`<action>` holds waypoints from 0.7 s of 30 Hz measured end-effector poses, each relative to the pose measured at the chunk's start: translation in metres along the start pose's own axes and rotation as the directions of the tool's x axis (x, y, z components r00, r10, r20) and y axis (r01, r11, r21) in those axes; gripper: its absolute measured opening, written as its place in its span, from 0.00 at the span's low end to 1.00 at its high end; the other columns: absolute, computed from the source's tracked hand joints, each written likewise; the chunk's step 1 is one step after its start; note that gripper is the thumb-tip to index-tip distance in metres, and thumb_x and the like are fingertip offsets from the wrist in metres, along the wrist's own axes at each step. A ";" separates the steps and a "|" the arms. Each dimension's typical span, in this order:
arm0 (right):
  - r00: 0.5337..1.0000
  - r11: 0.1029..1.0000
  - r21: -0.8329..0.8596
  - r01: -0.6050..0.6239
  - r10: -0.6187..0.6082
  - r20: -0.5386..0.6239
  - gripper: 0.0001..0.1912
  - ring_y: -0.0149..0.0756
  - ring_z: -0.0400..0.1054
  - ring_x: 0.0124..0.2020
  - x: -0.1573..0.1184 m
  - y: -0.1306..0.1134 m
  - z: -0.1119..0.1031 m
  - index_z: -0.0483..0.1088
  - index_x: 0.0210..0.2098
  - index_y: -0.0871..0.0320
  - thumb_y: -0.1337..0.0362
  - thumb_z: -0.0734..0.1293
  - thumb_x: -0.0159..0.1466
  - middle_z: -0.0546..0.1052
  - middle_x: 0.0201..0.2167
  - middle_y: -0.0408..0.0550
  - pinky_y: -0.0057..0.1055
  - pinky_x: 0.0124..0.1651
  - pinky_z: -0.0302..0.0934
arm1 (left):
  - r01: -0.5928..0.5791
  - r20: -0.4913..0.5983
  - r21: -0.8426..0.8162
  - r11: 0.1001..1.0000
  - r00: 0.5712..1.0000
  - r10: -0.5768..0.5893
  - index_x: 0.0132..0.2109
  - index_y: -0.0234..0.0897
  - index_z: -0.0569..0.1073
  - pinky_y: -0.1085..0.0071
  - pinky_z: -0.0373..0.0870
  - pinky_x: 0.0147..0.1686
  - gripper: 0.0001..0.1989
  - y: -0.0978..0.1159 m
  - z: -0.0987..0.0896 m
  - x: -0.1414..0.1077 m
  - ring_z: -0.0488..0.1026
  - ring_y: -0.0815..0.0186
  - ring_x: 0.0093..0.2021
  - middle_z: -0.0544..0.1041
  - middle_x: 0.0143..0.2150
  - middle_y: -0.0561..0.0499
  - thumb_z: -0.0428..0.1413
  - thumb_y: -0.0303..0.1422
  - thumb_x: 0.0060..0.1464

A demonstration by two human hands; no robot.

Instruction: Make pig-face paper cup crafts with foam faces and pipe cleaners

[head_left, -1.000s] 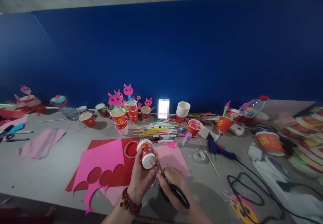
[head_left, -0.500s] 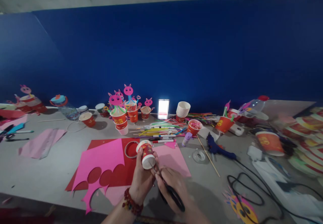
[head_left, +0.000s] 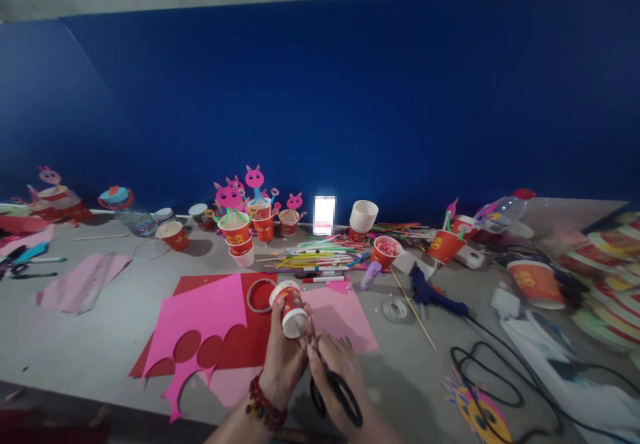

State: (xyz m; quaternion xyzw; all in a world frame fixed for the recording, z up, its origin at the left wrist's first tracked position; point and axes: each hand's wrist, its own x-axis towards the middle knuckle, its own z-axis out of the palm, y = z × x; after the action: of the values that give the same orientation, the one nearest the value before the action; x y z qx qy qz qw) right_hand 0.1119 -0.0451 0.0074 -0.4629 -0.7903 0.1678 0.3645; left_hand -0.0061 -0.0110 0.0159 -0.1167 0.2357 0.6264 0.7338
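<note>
A small red patterned paper cup [head_left: 289,304] is tilted with its white base toward me, and my left hand [head_left: 281,354] is wrapped round it. My right hand [head_left: 337,364] grips black-handled scissors [head_left: 344,397], whose blades reach the cup's base. Whether the tip pierces the base is too small to tell. Under and behind the hands lie a red sheet [head_left: 235,351], a bright pink sheet with round cut-outs [head_left: 207,307] and a pale pink sheet [head_left: 345,314].
Behind are cups with pink paper figures [head_left: 235,231], colored pens [head_left: 320,261] and stacked white cups [head_left: 364,216]. A blue glue gun [head_left: 435,294], a tape roll [head_left: 394,309], a wooden stick [head_left: 413,307] and a looping black cable [head_left: 480,344] lie right. A blue panel [head_left: 320,97] stands behind.
The scissors' handles have turned slightly and both loops show more clearly below my right hand. My left hand and the cup have barely shifted.
</note>
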 end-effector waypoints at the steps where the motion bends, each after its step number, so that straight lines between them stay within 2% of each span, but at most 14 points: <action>1: 1.000 1.000 0.007 -0.008 0.008 0.001 0.20 0.37 0.71 0.27 0.000 0.000 0.000 0.64 0.30 0.54 0.58 0.51 0.74 0.75 0.25 0.44 0.30 0.32 0.57 | -0.014 -0.008 0.007 1.000 1.000 0.014 0.43 0.34 0.74 0.75 0.78 0.30 0.10 -0.001 0.000 0.000 0.80 0.67 0.28 0.79 0.31 0.48 0.54 0.37 0.65; 7: 0.996 0.985 0.147 -0.091 0.091 0.013 0.21 0.37 0.71 0.28 -0.002 0.000 -0.001 0.66 0.30 0.54 0.55 0.53 0.74 0.76 0.27 0.45 0.30 0.33 0.59 | -0.066 -0.061 0.024 0.998 0.996 0.067 0.43 0.34 0.74 0.74 0.77 0.25 0.11 -0.005 0.000 0.000 0.79 0.66 0.25 0.80 0.29 0.49 0.56 0.38 0.63; 10: 0.989 0.959 0.246 -0.143 0.145 0.011 0.21 0.37 0.71 0.29 -0.005 0.001 0.000 0.68 0.31 0.54 0.53 0.54 0.74 0.75 0.27 0.44 0.30 0.33 0.60 | -0.084 -0.090 0.019 0.996 0.992 0.085 0.42 0.34 0.74 0.71 0.79 0.30 0.10 -0.007 0.001 0.000 0.80 0.66 0.26 0.80 0.29 0.49 0.56 0.38 0.62; 12: 0.984 0.948 0.269 -0.173 0.175 0.017 0.21 0.37 0.70 0.29 -0.005 0.001 0.000 0.69 0.31 0.54 0.53 0.55 0.73 0.75 0.27 0.43 0.30 0.33 0.61 | -0.083 -0.085 0.016 0.996 0.993 0.084 0.42 0.34 0.74 0.69 0.79 0.31 0.11 -0.008 0.002 -0.001 0.80 0.65 0.26 0.80 0.28 0.49 0.56 0.38 0.63; 16: 0.977 0.935 0.285 -0.210 0.206 0.044 0.20 0.37 0.70 0.30 -0.005 -0.001 -0.001 0.70 0.32 0.55 0.53 0.55 0.73 0.76 0.28 0.44 0.31 0.35 0.63 | -0.091 -0.064 0.021 0.996 0.994 0.093 0.43 0.34 0.74 0.70 0.78 0.29 0.12 -0.008 0.000 0.000 0.79 0.65 0.25 0.80 0.28 0.48 0.54 0.39 0.65; 21: 0.975 0.918 0.334 -0.215 0.220 0.024 0.20 0.38 0.70 0.28 -0.003 -0.004 -0.003 0.70 0.30 0.54 0.53 0.56 0.72 0.75 0.26 0.44 0.31 0.32 0.63 | -0.114 -0.046 0.031 0.993 0.992 0.115 0.44 0.36 0.74 0.69 0.78 0.34 0.11 -0.008 -0.003 0.002 0.79 0.66 0.27 0.79 0.30 0.50 0.59 0.39 0.60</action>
State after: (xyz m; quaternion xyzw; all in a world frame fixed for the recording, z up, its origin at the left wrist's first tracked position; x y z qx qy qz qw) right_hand 0.1127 -0.0499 0.0105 -0.4803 -0.6916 0.3358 0.4222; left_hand 0.0014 -0.0121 0.0110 -0.1073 0.2683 0.6611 0.6924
